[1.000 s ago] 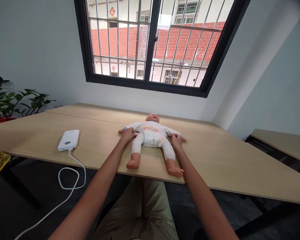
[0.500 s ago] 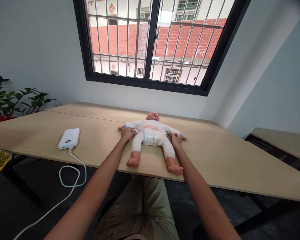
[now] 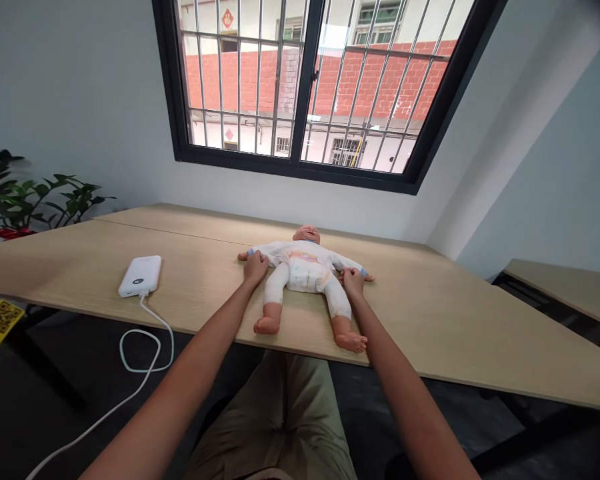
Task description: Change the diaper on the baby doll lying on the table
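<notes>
A baby doll (image 3: 304, 267) in a white romper and a nappy lies on its back on the wooden table (image 3: 455, 313), head toward the window, bare feet at the near edge. My left hand (image 3: 255, 267) rests against the doll's right side by its arm, fingers curled on the white cloth. My right hand (image 3: 353, 280) is at the doll's other side, thumb and fingers pinched on the romper near its left arm.
A white power bank (image 3: 140, 275) lies on the table at the left, its white cable (image 3: 145, 347) looping down off the edge. A potted plant (image 3: 20, 200) stands at far left. A barred window (image 3: 310, 80) is behind. A second table (image 3: 565, 293) is at right.
Both hands have stayed at the doll's sides. The left hand has shifted slightly along the doll's arm. The view has moved a little.
</notes>
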Action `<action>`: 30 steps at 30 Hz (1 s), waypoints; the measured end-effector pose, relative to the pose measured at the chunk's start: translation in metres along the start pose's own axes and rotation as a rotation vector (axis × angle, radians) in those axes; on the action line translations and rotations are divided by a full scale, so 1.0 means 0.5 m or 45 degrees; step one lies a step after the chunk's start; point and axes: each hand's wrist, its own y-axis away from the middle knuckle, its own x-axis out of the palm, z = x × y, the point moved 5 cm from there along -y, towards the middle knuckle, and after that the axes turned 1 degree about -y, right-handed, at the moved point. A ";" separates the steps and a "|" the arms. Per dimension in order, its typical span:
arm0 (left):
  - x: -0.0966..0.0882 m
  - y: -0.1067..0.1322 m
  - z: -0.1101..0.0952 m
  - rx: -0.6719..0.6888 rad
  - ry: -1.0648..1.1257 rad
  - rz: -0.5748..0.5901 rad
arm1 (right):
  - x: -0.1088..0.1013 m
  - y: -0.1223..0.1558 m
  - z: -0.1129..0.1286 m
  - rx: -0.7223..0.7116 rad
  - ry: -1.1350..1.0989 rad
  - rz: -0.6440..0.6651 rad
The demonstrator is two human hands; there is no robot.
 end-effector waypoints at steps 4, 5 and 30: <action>-0.006 -0.013 0.005 -0.082 0.342 -0.096 | -0.002 0.004 -0.002 0.100 -0.039 -0.040; -0.004 -0.014 0.002 -0.089 0.429 -0.084 | -0.003 0.005 -0.002 0.111 -0.050 -0.049; 0.051 0.040 -0.148 0.527 0.624 0.318 | 0.185 0.124 0.248 -0.700 0.888 0.774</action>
